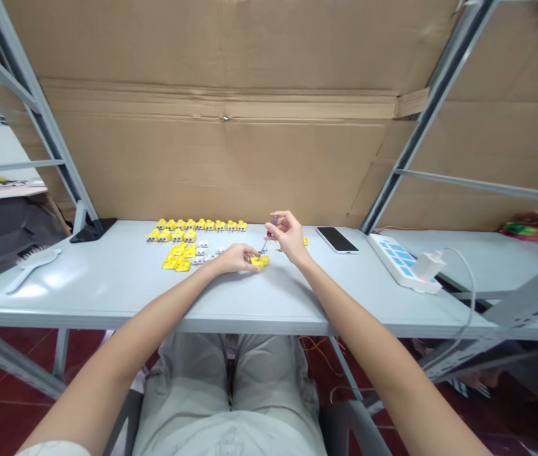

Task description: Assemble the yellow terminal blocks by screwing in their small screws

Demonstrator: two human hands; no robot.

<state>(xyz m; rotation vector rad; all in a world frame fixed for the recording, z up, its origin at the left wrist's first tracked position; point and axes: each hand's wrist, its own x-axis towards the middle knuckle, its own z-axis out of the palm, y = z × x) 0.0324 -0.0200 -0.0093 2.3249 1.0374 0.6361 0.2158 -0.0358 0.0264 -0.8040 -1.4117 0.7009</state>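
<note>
My left hand (pixel 235 258) rests on the grey table (pixel 121 288) with its fingers closed on a small yellow plug part (pixel 260 261). My right hand (pixel 288 235) is raised just above it, pinching a small screwdriver (pixel 269 235) with a red and purple handle; its tip points down at the yellow part. A row of yellow plug parts (pixel 199 225) lies at the back of the table. A loose heap of yellow and white pieces (pixel 187 253) sits left of my left hand.
A black phone (pixel 336 239) lies right of my hands. Farther right is a white power strip (pixel 404 261) with a charger and cable. A white hairbrush (pixel 31 268) lies at the left. Cardboard backs the table, between metal shelf posts.
</note>
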